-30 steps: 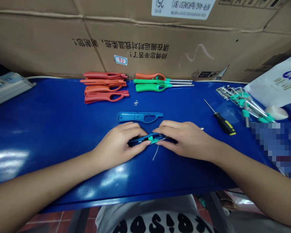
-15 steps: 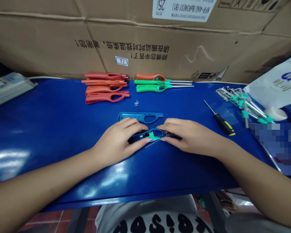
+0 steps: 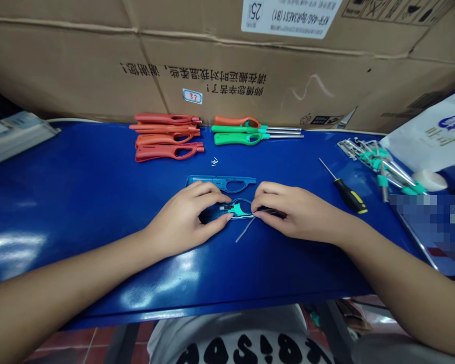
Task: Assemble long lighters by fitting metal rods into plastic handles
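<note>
My left hand [image 3: 191,212] is closed around the handle of a blue lighter shell half [image 3: 242,201] held low over the table. Inside the shell lies a teal trigger [image 3: 235,209], close to my left thumb. My right hand [image 3: 291,210] pinches the front end of the same shell with thumb and fingertips; a rod there is mostly covered by the fingers. A thin clear tube [image 3: 244,230] sticks out below the shell toward me. Just behind my hands, the other blue shell half [image 3: 233,183] rests on the table with its inside up.
Red and orange lighter shells [image 3: 169,151] are stacked at the back left, assembled green and orange lighters [image 3: 237,138] beside them. A black-yellow screwdriver [image 3: 349,194] lies right, before metal rods with teal parts [image 3: 382,159]. A cardboard box [image 3: 98,76] walls the blue table's back.
The teal trigger now sits flatter inside the shell. The thin tube has swung from lying along the shell to pointing down toward me. Both hands stay nearly in place.
</note>
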A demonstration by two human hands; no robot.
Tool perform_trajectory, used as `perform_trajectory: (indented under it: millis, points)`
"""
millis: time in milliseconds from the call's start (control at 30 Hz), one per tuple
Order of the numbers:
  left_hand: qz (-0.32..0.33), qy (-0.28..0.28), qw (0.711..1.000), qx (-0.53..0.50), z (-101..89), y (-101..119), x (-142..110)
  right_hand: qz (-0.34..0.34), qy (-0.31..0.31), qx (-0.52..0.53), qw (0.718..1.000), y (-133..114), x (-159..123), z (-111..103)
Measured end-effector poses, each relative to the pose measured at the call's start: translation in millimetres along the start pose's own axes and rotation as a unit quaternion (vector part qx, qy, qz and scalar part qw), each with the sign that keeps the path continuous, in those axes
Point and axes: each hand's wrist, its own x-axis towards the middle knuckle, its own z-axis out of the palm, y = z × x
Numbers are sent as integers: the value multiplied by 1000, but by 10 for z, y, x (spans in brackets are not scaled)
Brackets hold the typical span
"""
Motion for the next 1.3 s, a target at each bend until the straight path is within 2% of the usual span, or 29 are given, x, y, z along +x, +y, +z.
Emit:
perform_trajectory:
  millis: [233, 433, 700, 867, 1067, 1133, 1200, 1300]
  points:
    - [-69, 4, 995, -70, -9, 23, 30, 7, 24, 40, 999, -16, 39, 12]
    - [-87, -5, 995, -45, -19, 48, 47, 27, 39, 50, 998, -72, 38, 38]
    - [-55, -1, 998, -23, -8, 57, 36, 34, 51, 56, 997, -87, 46, 42]
    - [-18, -4, 1000, -5, -26, 27, 4, 42, 89, 56, 994, -13, 48, 74]
    - [33, -26, 998, 41, -106, 25, -35, 64, 147, -33, 987, 100, -1, -9]
    - [46, -36, 997, 57, -129, 36, -39, 91, 161, -82, 979, 170, -5, -73]
    - [57, -40, 995, 70, -143, 43, -39, 160, 191, -121, 961, 290, -9, -154]
    - [66, -37, 994, 79, -150, 42, -39, 304, 267, -132, 905, 569, -60, -319]
